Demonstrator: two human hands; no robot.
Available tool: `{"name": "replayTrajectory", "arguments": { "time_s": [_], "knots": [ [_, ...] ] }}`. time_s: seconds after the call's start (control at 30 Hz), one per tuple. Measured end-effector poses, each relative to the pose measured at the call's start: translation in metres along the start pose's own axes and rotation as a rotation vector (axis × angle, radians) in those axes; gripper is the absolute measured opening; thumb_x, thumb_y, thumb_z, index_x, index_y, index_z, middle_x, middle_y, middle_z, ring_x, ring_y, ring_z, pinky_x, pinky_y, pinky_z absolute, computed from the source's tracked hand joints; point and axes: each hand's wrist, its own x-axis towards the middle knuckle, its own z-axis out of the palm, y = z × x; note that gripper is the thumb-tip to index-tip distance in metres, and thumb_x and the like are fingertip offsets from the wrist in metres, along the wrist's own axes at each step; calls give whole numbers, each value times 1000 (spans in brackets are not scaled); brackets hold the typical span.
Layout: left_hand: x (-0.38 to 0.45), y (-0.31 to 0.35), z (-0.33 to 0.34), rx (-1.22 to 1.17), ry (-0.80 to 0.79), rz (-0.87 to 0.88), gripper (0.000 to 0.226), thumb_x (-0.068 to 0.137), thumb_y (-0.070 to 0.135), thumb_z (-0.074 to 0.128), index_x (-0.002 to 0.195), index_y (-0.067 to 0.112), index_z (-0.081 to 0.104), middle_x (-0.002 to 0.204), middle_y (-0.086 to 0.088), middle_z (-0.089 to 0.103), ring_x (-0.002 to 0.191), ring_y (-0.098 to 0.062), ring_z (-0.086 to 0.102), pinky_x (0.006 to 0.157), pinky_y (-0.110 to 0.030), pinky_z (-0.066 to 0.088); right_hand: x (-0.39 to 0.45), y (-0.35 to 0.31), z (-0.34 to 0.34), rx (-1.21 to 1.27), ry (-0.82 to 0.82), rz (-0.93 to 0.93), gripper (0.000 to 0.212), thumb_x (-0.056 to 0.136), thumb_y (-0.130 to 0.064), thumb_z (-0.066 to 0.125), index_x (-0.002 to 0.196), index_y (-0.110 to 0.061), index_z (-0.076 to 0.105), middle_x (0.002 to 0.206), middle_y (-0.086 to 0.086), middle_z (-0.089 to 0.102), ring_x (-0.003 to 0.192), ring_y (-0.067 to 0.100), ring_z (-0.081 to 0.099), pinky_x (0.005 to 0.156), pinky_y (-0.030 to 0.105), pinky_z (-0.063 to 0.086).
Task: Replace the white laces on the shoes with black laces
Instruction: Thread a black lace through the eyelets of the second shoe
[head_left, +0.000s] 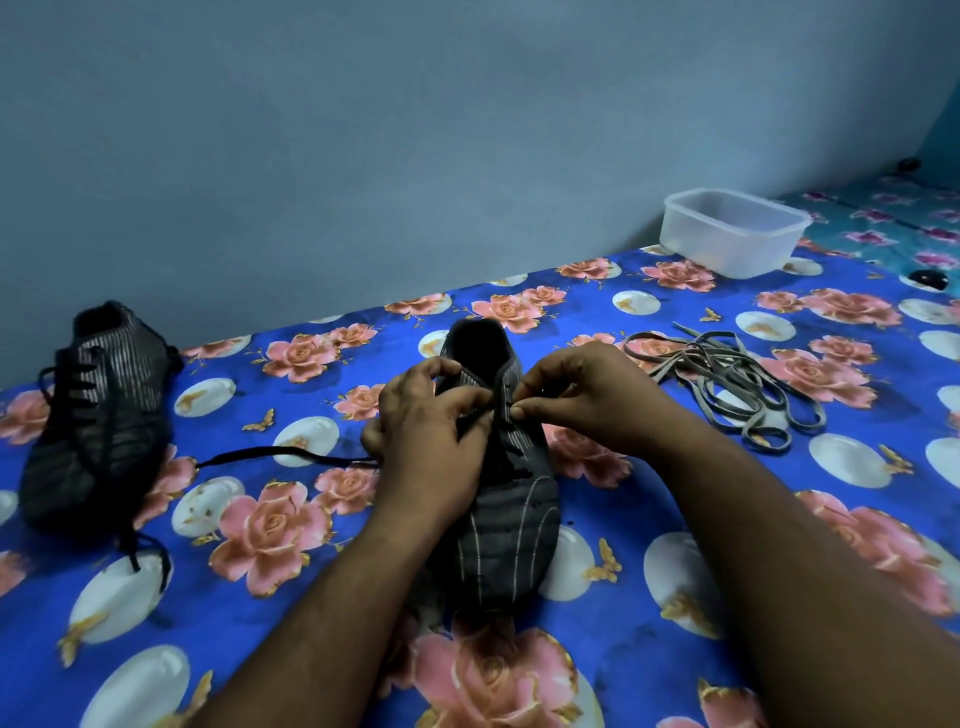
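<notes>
**Mia:** Where was the shoe?

**Ben:** The near shoe (506, 499) lay in the middle of the surface (727, 519), on the blue cloth with pink roses. Its toe pointed at the person and its opening faced the wall.

**Mia:** What did the hands do?

**Ben:** Both hands were on top of that shoe, near its opening. The left hand (426, 441) had curled fingers and held the left side of the shoe. I think it held the black lace (270, 456) too, but the hand hid that part. The right hand (582, 400) pinched something small and dark at the lace holes with thumb and finger. It looked like the end of the black lace.

**Mia:** Where did the lace go?

**Ben:** It ran out from under the left hand, to the left of the near shoe, flat on the cloth.

**Mia:** Was there another shoe?

**Ben:** Yes. The other shoe (98, 415) lay well to the left of the near shoe. It had black laces in it, and the loose ends hung down toward the person.

**Mia:** And the old laces?

**Ben:** The pale laces (727, 384) lay in a messy pile to the right of the near shoe. They looked grey. A clear plastic box (732, 234) stood far behind that shoe, to the right, by the wall.
</notes>
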Motion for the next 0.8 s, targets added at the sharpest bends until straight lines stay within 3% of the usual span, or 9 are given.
{"name": "replayTrajectory", "arguments": {
  "time_s": [0.13,0.23,0.37,0.5,0.57,0.63,0.73,0.8],
  "knots": [
    [0,-1,1,9,2,-9,13,88,34,72,100,38,76,136,14,48,134,-15,28,101,-34,18,0,1,2,0,-17,-17,6,84,-27,82,83,-29,76,78,-13,74,75,11,68,73,34,54],
    [-1,-3,0,-23,29,11,14,87,39,72,100,42,75,131,18,48,131,-9,28,93,-25,12,-1,2,1,105,-53,5,4,88,-22,78,86,-22,74,81,-8,75,79,14,68,73,22,52],
    [-3,-9,-2,-184,40,45,34,83,53,67,117,51,64,127,25,46,126,2,32,102,-29,20,-2,7,-7,388,-44,116,9,94,-13,69,86,-18,70,83,-2,72,77,14,63,76,29,52],
    [-3,-19,-9,-317,-78,-48,64,75,65,61,136,46,50,139,22,45,134,-2,38,113,-48,33,1,12,-23,881,224,261,5,91,-19,59,88,-18,63,102,17,75,97,27,72,81,41,59],
    [0,-23,-10,-441,-89,-117,57,86,51,70,138,36,53,140,12,49,131,-9,47,111,-48,41,5,16,-33,1114,423,319,15,98,-23,51,90,-14,59,97,13,75,96,27,74,78,42,60],
    [4,-25,-10,-630,-62,-188,33,100,25,62,132,19,60,131,-1,61,121,-17,59,104,-38,50,7,25,-44,1280,672,396,19,104,-25,42,96,-13,55,83,4,71,79,20,74,71,36,59],
    [7,-25,-11,-785,-31,-288,25,106,12,48,121,3,65,115,-10,71,107,-21,66,85,-22,56,6,39,-57,1144,983,568,14,108,-25,41,103,-17,51,73,-2,61,62,15,66,65,34,53],
    [9,-27,-9,-742,-21,-298,25,106,13,47,118,2,66,113,-12,71,103,-21,67,86,-26,56,7,42,-55,801,963,641,9,106,-24,45,102,-20,52,82,0,64,76,19,65,67,33,50]
  ]
}}
